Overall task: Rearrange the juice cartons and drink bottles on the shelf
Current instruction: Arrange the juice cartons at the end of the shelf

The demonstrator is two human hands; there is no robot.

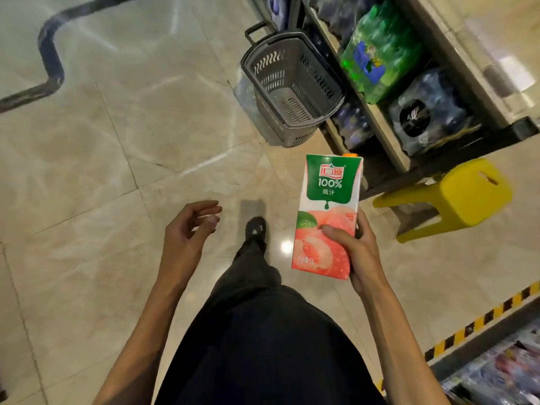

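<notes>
Right hand (pixel 355 252) wraps the lower half of the peach juice carton (pixel 327 211), thumb across its front, holding it upright over the tiled floor (pixel 117 141) near the yellow stool (pixel 464 197), while the left hand (pixel 187 232) hangs empty, fingers loosely curled, grey basket (pixel 292 86) beside the shelf (pixel 388 133) ahead

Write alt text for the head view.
The right hand holds a peach juice carton upright over a tiled floor; the left hand is open and empty. Ahead, a grey basket stands beside a shelf of wrapped bottle packs, with a yellow stool nearby.
</notes>
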